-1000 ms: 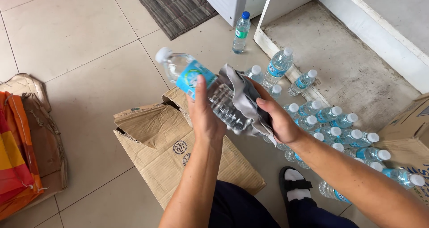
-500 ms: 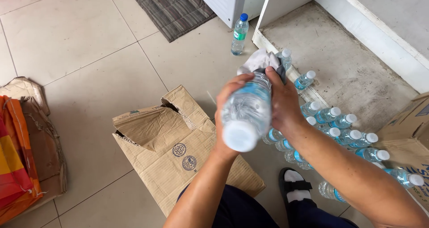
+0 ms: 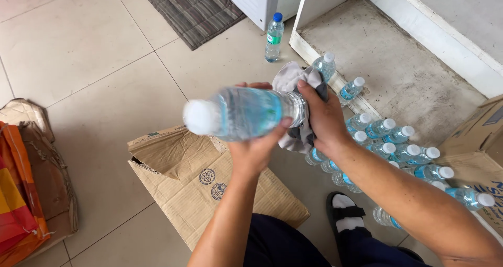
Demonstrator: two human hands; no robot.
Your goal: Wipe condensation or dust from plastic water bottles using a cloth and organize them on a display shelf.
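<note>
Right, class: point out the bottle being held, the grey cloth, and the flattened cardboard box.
bottle (image 3: 246, 112), head view, on its clear middle.
grey cloth (image 3: 287, 77), head view, on the bunched top fold.
cardboard box (image 3: 183, 186), head view, on its flat upper panel.

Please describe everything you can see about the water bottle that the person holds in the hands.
The water bottle is clear plastic with a white cap and a blue label, and looks full. It lies roughly level above the floor, cap pointing left. The left hand grips its middle from below; the right hand presses a grey cloth around its base end.
</note>
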